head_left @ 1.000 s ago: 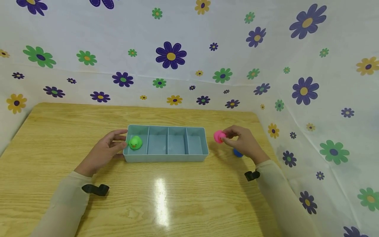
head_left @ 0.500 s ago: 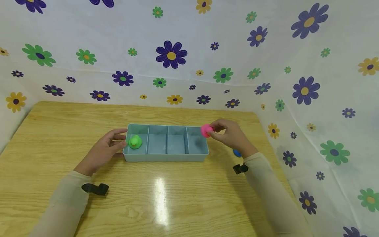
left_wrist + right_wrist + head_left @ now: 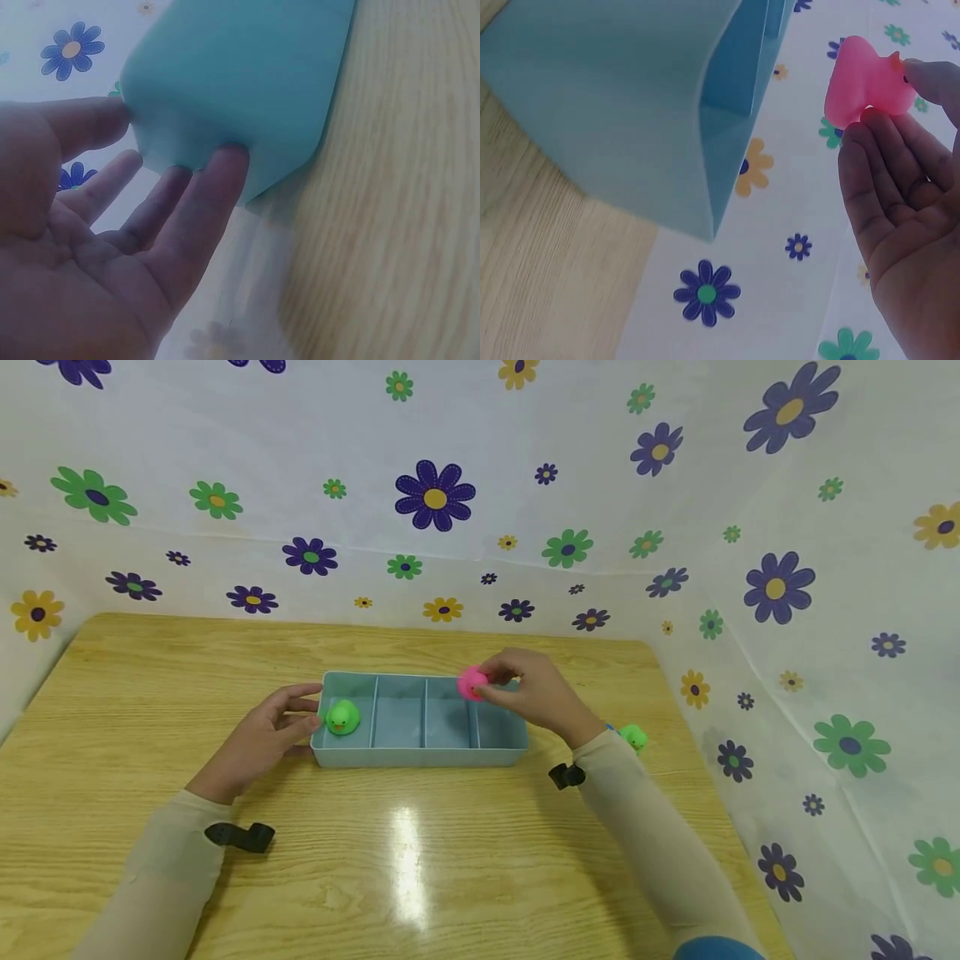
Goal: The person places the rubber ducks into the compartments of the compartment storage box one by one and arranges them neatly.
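A pink rubber duck is pinched between the thumb and fingers of my right hand, held above the back of the light blue divided box. In the right wrist view the duck hangs apart from the box wall. My left hand rests its extended fingertips against the box's left end; in the left wrist view its fingers touch the end wall. A green rubber duck sits upright in the leftmost compartment.
On the table right of the box, another green duck stands near a blue object, mostly hidden by my right arm. A flowered white cloth hangs behind the wooden table and along its right side.
My right hand has carried the pink duck leftward, from right of the box to above it. The green duck on the right has come into view. My left hand has stayed put.
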